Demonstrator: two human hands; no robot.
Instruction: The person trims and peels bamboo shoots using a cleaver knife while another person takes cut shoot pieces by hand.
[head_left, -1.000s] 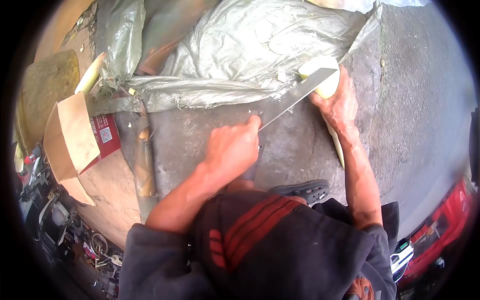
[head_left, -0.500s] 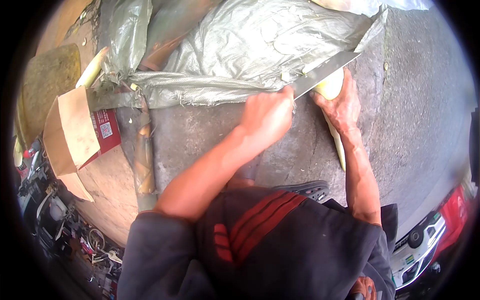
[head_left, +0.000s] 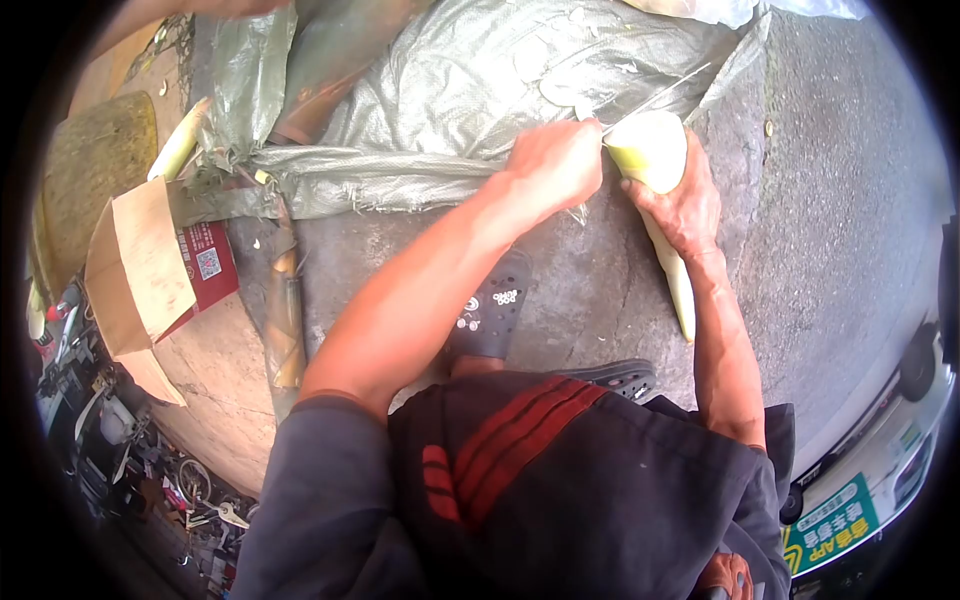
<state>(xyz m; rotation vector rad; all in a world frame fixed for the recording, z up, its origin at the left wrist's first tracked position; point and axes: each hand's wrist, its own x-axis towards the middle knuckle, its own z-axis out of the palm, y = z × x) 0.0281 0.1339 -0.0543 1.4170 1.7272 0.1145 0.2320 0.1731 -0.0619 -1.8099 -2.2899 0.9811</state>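
My left hand (head_left: 557,165) is closed around a knife (head_left: 655,100), whose blade shows nearly edge-on as a thin line. The blade lies just beyond a pale peeled bamboo shoot (head_left: 650,150). My right hand (head_left: 685,208) grips this shoot near its thick cut end, with the narrow tip pointing back toward me. Under the knife spreads a silvery woven plastic sheet (head_left: 440,100) with pale slices on it.
An unpeeled bamboo shoot (head_left: 286,310) lies left of my feet. Near an open cardboard box (head_left: 145,265) is another peeled shoot (head_left: 180,140). Someone else's arm (head_left: 180,8) reaches in at the top left. A vehicle (head_left: 870,470) is at the lower right.
The knife has turned from showing its broad side across the shoot to edge-on beyond it, uncovering the cut face. Another person's arm has appeared, and the vehicle at right has shifted.
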